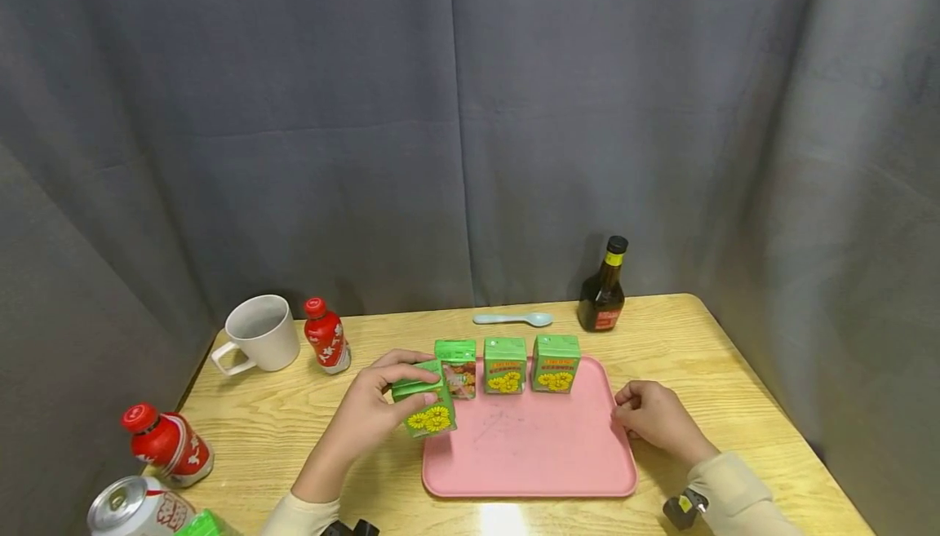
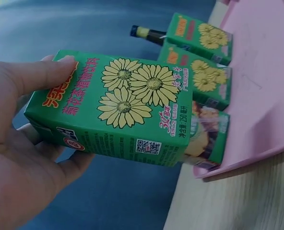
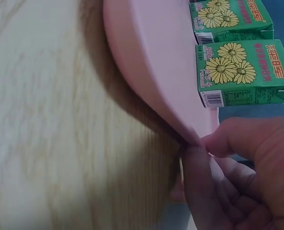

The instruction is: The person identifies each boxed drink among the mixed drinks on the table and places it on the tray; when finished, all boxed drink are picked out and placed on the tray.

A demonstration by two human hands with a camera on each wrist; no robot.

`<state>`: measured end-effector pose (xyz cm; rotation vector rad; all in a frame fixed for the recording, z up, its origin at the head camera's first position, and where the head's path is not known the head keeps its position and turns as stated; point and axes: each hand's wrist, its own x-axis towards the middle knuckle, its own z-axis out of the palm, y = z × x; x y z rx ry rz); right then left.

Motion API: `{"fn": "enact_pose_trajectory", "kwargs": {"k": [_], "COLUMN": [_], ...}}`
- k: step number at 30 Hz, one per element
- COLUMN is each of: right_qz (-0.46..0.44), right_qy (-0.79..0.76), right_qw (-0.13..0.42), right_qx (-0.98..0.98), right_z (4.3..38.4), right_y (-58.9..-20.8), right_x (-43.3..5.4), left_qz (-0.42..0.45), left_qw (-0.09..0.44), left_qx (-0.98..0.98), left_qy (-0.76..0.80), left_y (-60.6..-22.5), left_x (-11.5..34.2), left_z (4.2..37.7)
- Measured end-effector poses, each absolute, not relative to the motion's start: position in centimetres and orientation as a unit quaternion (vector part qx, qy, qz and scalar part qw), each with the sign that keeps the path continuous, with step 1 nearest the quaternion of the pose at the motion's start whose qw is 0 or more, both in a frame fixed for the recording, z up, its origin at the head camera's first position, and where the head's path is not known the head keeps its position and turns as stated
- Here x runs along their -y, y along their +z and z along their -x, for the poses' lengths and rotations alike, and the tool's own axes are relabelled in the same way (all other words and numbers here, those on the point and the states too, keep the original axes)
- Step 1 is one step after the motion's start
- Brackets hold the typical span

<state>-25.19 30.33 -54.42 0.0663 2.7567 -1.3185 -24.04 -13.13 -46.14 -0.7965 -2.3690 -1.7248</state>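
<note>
My left hand (image 1: 378, 401) grips a green juice box (image 2: 118, 100) with yellow flowers on its front, thumb on one side and fingers on the other. It is held tilted over the left edge of a pink tray (image 1: 529, 454). Along the tray's far side stand three more drink boxes: one with a brown picture (image 1: 459, 377) at left, a flowered box (image 1: 504, 366) in the middle and another flowered box (image 1: 556, 365) at right. With thumb and finger my right hand (image 3: 233, 177) pinches the tray's right rim, seen closely in the right wrist view.
At the back left are a white mug (image 1: 268, 336) and a red bottle (image 1: 326, 336). Another red bottle (image 1: 172, 446) and a can (image 1: 139, 511) stand nearer on the left. A pale blue spoon (image 1: 514, 319) and a dark sauce bottle (image 1: 602, 295) lie and stand behind the tray.
</note>
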Motion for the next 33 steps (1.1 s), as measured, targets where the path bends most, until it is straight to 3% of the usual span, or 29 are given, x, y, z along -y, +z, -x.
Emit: {"fn": "enact_pose_trajectory", "kwargs": {"k": [12, 33], "right_qz": [-0.037, -0.033], "right_qy": [-0.445, -0.44], "right_qw": [0.054, 0.05], "right_qx": [-0.893, -0.896], "right_z": [25.1, 24.9], "right_y": [-54.2, -54.2], "right_x": [-30.3, -30.4], "left_qz": [0.299, 0.307], "left_qw": [0.0, -0.027], "left_qx": [0.796, 0.802], "left_qy": [-0.526, -0.511], "left_y": [-46.9, -48.8], "left_x": [11.3, 10.1], "left_z": [26.1, 26.5]}}
